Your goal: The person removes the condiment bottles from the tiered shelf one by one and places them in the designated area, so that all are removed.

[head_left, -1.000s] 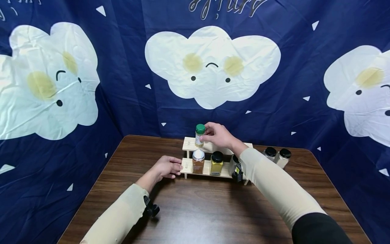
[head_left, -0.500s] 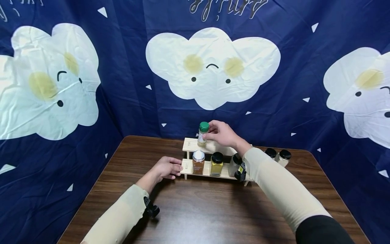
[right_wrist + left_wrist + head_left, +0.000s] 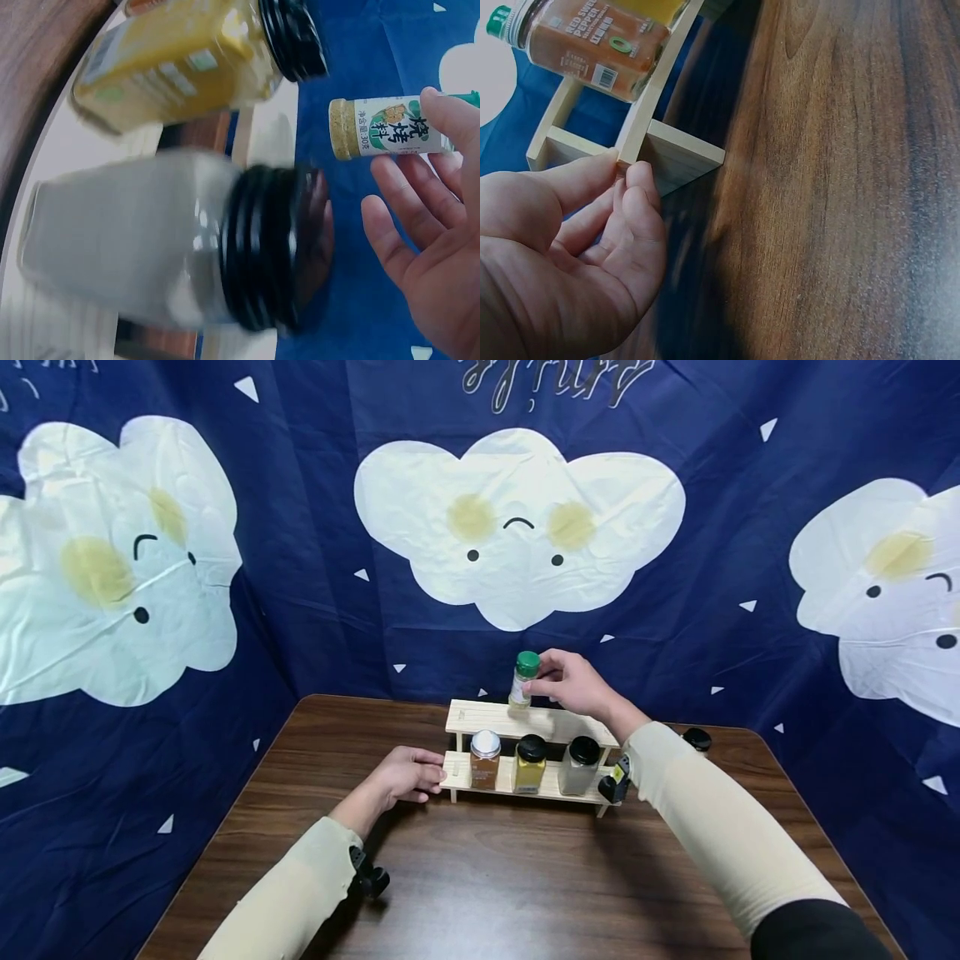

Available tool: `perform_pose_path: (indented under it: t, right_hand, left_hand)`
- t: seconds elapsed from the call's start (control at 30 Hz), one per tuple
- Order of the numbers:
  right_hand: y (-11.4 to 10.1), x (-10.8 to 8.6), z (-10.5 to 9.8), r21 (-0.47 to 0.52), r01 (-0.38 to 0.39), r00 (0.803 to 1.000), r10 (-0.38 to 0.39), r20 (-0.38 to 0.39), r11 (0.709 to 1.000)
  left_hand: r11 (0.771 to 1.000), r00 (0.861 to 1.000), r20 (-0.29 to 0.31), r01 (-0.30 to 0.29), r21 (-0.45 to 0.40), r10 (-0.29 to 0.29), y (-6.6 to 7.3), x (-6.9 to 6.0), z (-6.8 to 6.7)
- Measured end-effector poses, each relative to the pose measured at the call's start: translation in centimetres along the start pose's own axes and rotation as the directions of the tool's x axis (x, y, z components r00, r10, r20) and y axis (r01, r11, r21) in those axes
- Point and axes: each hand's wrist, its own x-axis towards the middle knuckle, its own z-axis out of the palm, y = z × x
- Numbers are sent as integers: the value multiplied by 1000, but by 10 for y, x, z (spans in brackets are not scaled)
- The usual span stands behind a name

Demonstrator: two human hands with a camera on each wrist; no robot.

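My right hand [image 3: 573, 683] pinches a small green-capped jar [image 3: 522, 681] between thumb and fingers, over the upper tier of a two-tier wooden rack [image 3: 480, 715]. In the right wrist view the jar [image 3: 382, 127] shows a printed label, and blue cloth lies behind its base. My left hand [image 3: 401, 774] holds the left end of the lower tier; the left wrist view shows thumb and fingertips of the hand [image 3: 577, 247] pinching the board's corner [image 3: 634, 142]. On the lower tier stand a silver-topped red-brown jar [image 3: 484, 762], a yellow jar [image 3: 529, 766] and a pale grey jar [image 3: 579, 768], both black-capped.
Right of the rack, a black-capped jar [image 3: 697, 740] is partly hidden behind my right forearm. The brown wooden table [image 3: 480, 877] reaches back to a blue cloth backdrop [image 3: 315, 635] with white clouds, which also hangs at both sides.
My right hand has moved right along the upper tier with the green-capped jar, which has risen slightly. The pale grey jar is now uncovered. My left hand keeps its place on the rack.
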Motion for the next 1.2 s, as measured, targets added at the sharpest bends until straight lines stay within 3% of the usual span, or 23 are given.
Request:
perform_pose_path:
  t: [0.3, 0.63, 1.2]
  right_hand:
    - [16, -18, -35, 6, -22, 999, 22, -47, 1000]
    - [37, -51, -78, -30, -67, 989, 62, -135, 997]
    - [78, -111, -126, -106, -132, 951, 95, -296, 986]
  left_hand:
    - [1000, 1000, -1, -5, 9, 5, 1, -1, 0]
    - [1000, 1000, -6, -10, 12, 10, 4, -2, 1]
    - [1000, 1000, -6, -1, 2, 1, 3, -3, 0]
